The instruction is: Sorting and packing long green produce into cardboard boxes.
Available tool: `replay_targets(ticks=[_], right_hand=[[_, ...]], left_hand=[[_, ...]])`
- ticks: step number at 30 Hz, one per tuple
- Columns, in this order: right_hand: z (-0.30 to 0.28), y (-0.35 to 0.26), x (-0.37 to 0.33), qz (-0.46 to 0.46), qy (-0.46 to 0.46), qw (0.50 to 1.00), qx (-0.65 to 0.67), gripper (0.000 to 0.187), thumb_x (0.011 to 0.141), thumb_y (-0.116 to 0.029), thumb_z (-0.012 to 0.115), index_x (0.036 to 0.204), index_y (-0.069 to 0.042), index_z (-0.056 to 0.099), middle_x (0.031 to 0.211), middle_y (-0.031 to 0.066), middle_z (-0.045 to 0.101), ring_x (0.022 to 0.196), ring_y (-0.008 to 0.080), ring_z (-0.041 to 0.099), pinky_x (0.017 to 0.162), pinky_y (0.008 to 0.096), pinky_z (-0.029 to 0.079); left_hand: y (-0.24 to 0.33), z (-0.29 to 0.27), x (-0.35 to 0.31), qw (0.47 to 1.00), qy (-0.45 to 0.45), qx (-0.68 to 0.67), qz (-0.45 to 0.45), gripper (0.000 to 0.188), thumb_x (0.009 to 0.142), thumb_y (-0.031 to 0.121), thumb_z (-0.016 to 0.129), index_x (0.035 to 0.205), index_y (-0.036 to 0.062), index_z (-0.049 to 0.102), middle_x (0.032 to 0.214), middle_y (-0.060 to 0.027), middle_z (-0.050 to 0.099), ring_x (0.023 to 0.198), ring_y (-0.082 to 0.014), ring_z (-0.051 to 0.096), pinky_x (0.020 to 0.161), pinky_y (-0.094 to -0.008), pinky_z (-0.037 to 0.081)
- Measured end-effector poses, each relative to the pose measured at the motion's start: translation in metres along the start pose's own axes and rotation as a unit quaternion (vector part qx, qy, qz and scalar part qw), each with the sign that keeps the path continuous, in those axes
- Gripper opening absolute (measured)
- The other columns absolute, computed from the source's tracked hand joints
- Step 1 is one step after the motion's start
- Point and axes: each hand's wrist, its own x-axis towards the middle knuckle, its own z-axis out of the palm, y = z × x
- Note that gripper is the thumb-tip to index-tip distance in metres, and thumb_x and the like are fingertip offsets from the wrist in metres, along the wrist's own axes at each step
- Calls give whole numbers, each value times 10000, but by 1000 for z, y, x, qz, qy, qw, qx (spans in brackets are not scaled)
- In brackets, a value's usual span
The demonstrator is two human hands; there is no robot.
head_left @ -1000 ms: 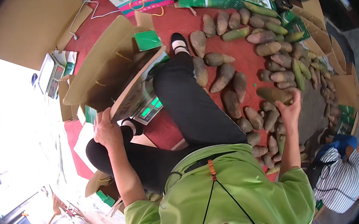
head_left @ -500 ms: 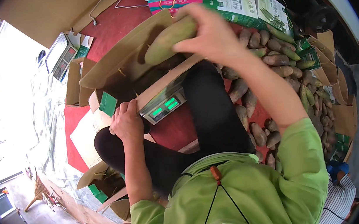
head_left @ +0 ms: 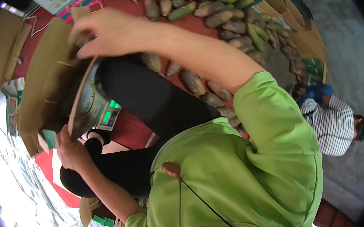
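An open cardboard box [head_left: 37, 91] with a raised flap stands on a scale [head_left: 110, 114] with lit green displays, between my black-trousered legs. My left hand [head_left: 73, 150] is closed on the near end of the box's wall [head_left: 82, 89]. At the far end of the box my right hand [head_left: 105, 33] is curled over the opening, slightly blurred. Between its thumb and fingers shows a dark, mottled thing [head_left: 83, 38], too covered to name. The inside of the box is mostly shadowed.
Many long green and brown radishes [head_left: 218, 18] lie on the red floor cloth [head_left: 128, 7] to the right. Printed cartons [head_left: 57, 0] stand at the far side. Another scale [head_left: 12, 107] is at the left. A person in a striped shirt [head_left: 331, 120] sits at the right.
The view has swung to the right. My right hand, which held a large green radish above the box, is now lower at its far end. The left hand still grips the box wall.
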Motion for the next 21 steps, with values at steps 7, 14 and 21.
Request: replay_targets(ticks=[7, 14, 21], right_hand=[[-134, 92, -212, 289, 203, 935, -13, 284, 801, -199, 652, 1013, -11, 632, 892, 57, 633, 786, 136, 584, 714, 287, 480], [-119, 160, -454, 653, 270, 707, 17, 254, 752, -167, 670, 951, -12, 641, 741, 45, 604, 621, 142, 546, 501, 292, 437], [-30, 207, -631, 752, 420, 507, 37, 291, 692, -67, 740, 942, 23, 621, 711, 79, 587, 503, 168, 496, 415, 323, 363]], left_hand=[[16, 1, 5, 1000, 13, 20, -1, 269, 808, 100, 540, 1037, 191, 649, 972, -26, 642, 848, -285, 627, 648, -399, 478], [5, 12, 4, 998, 38, 38, 17, 217, 867, 188, 546, 1055, 166, 653, 948, -58, 642, 847, -283, 630, 663, -408, 476], [6, 11, 3, 997, 44, 66, 22, 209, 893, 190, 538, 1062, 151, 654, 926, -55, 639, 827, -274, 632, 677, -391, 475]])
